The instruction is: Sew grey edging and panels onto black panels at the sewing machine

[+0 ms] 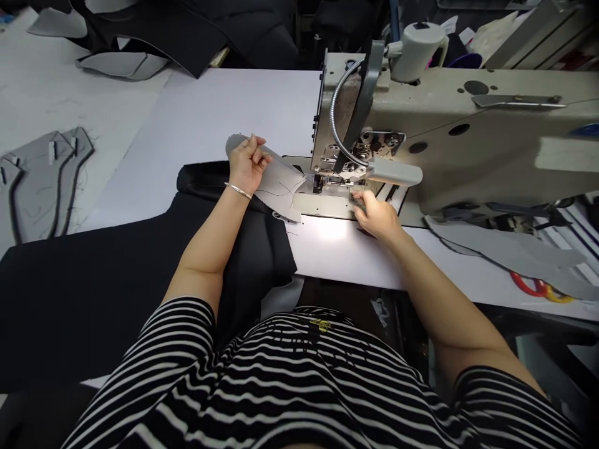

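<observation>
My left hand (247, 163) is closed on the far end of a grey fabric piece (276, 181) and holds it lifted. The piece runs right toward the needle area (322, 178) of an industrial sewing machine (449, 131). My right hand (374, 215) rests on the machine bed just right of the presser foot. Its fingers are curled and pressed down near the plate; I cannot see anything in them. A large black fabric panel (93, 280) lies under my left forearm.
More grey cut pieces lie at the far left (42, 181) and under the machine arm at right (510, 249). Red and yellow scissors handles (538, 288) peek out there. Dark fabric (187, 31) is heaped at the back. A flexible lamp (393, 171) lights the bed.
</observation>
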`<state>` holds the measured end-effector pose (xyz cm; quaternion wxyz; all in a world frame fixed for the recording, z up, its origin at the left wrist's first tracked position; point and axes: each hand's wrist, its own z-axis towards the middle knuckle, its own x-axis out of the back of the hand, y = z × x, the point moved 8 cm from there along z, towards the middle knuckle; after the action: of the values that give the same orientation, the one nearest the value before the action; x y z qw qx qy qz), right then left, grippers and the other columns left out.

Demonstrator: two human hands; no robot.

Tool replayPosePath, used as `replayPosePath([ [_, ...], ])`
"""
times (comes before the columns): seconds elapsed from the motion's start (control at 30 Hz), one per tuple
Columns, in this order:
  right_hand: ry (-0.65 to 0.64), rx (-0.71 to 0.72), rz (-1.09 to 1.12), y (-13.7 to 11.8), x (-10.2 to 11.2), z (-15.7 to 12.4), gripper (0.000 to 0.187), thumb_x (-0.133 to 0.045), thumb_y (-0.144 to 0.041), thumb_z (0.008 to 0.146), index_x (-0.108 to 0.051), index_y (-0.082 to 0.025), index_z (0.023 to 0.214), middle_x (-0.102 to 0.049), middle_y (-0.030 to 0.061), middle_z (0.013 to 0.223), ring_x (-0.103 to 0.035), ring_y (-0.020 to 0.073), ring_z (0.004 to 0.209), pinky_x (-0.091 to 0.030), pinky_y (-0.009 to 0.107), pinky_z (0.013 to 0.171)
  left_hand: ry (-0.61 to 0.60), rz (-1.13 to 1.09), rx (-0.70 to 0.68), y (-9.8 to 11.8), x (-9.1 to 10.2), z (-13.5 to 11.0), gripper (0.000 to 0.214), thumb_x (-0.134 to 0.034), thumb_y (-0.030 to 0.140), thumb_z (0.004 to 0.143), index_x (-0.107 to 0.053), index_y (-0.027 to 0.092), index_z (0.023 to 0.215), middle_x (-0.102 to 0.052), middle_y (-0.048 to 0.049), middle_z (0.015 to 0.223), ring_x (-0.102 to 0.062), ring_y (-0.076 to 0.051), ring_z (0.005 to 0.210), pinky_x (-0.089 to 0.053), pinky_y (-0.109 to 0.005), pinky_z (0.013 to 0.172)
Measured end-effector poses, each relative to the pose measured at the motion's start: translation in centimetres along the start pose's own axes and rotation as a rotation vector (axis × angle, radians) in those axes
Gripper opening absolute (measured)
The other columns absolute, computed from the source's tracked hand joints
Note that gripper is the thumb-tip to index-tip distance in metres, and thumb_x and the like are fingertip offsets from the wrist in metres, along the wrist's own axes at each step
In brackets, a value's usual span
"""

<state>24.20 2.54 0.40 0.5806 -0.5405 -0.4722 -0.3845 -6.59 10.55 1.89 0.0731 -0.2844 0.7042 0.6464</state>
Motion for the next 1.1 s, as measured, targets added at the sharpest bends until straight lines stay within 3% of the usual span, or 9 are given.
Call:
replayPosePath([
  [0.2, -0.068, 0.075, -0.42, -0.1, 0.2, -5.5, 0.024, -0.039, -0.019, 0.088, -0.061, -0.015, 0.098, -0.064, 0.0168, 0.09, -0.054, 0.0305, 0.085, -0.035, 0.038, 0.068, -0.032, 0.074, -0.057, 1.4, -1.2, -3.3, 0.019, -0.06, 0.031, 0.09, -0.063, 0.017, 0.078, -0.038, 0.006, 0.048, -0.057, -0.01, 0.048, -0.046, -0.019, 0.048],
  [0.3, -0.073, 0.088, -0.52, 0.7, -0.9, -7.6, 0.035, -0.031, -0.007, 0.086, -0.06, -0.007, 0.106, -0.061, 0.0207, 0.091, -0.054, 0.0314, 0.086, -0.035, 0.04, 0.069, -0.101, 0.205, -0.112, 2.0, -1.9, -5.4, 0.021, -0.059, 0.029, 0.091, -0.063, 0.016, 0.075, -0.039, 0.0053, 0.049, -0.059, -0.011, 0.05, -0.046, -0.019, 0.049],
  [0.4, -0.123, 0.099, -0.445, 1.6, -1.8, -7.7, 0.039, -0.028, -0.01, 0.09, -0.055, -0.007, 0.118, -0.06, 0.0194, 0.093, -0.054, 0.029, 0.084, -0.036, 0.036, 0.065, -0.403, 0.502, -0.27, 3.0, -4.9, -8.9, 0.02, -0.065, 0.03, 0.086, -0.065, 0.016, 0.071, -0.05, 0.0033, 0.051, -0.059, -0.011, 0.052, -0.046, -0.022, 0.052],
  [0.57, -0.208, 0.012, -0.317, 1.7, -1.8, -5.3, 0.037, -0.031, -0.036, 0.097, -0.051, -0.015, 0.121, -0.06, 0.0139, 0.091, -0.055, 0.0243, 0.072, -0.037, 0.032, 0.058, -1.1, 1.147, -0.833, 1.7, -10.2, -18.4, 0.023, -0.048, 0.027, 0.095, -0.067, 0.021, 0.083, -0.063, -0.001, 0.064, -0.058, -0.011, 0.063, -0.042, -0.021, 0.054],
  [0.77, -0.073, 0.162, -0.207, -4.6, -2.6, -0.9, 0.043, -0.031, -0.021, 0.096, -0.044, -0.001, 0.131, -0.06, 0.0239, 0.102, -0.057, 0.0316, 0.094, -0.041, 0.039, 0.074, -1.279, 1.408, -1.239, -1.9, -11.2, -22.8, 0.026, -0.039, 0.021, 0.099, -0.062, 0.016, 0.087, -0.057, -0.0026, 0.061, -0.051, -0.012, 0.06, -0.035, -0.023, 0.049],
  [0.87, -0.09, 0.224, -0.169, -6.0, -3.6, 0.4, 0.04, -0.03, -0.018, 0.094, -0.053, -0.003, 0.123, -0.061, 0.0234, 0.102, -0.058, 0.0311, 0.092, -0.041, 0.038, 0.073, -1.366, 1.4, -1.163, -3.6, -10.9, -23.7, 0.02, -0.042, 0.017, 0.096, -0.061, 0.016, 0.088, -0.059, -0.0033, 0.064, -0.053, -0.013, 0.062, -0.037, -0.024, 0.05],
  [0.93, -0.145, 0.233, -0.146, -5.7, -4.1, 0.6, 0.035, -0.032, -0.022, 0.094, -0.06, -0.009, 0.112, -0.063, 0.0199, 0.1, -0.059, 0.029, 0.088, -0.04, 0.035, 0.068, -1.538, 1.375, -1.024, -4.8, -10.3, -25.1, 0.014, -0.047, 0.016, 0.093, -0.061, 0.018, 0.093, -0.062, -0.0036, 0.07, -0.056, -0.014, 0.065, -0.042, -0.024, 0.051],
  [1.03, -0.19, 0.191, -0.101, -4.2, -4.1, 0.5, 0.029, -0.036, -0.027, 0.094, -0.061, -0.013, 0.103, -0.064, 0.0163, 0.101, -0.06, 0.0263, 0.086, -0.039, 0.033, 0.066, -1.803, 1.331, -0.809, -5.6, -8.9, -27.0, 0.025, -0.06, 0.024, 0.088, -0.06, 0.025, 0.113, -0.067, -0.0079, 0.107, -0.063, -0.015, 0.08, -0.047, -0.024, 0.054],
  [1.1, -0.167, 0.151, 0.002, -3.3, -3.6, 0.3, 0.026, -0.041, -0.031, 0.093, -0.06, -0.015, 0.1, -0.064, 0.0143, 0.1, -0.059, 0.025, 0.085, -0.039, 0.032, 0.067, -1.688, 1.444, -0.71, -5.3, -8.5, -24.7, 0.038, -0.064, 0.025, 0.085, -0.056, 0.026, 0.123, -0.058, -0.0099, 0.128, -0.063, -0.018, 0.092, -0.049, -0.025, 0.057],
])
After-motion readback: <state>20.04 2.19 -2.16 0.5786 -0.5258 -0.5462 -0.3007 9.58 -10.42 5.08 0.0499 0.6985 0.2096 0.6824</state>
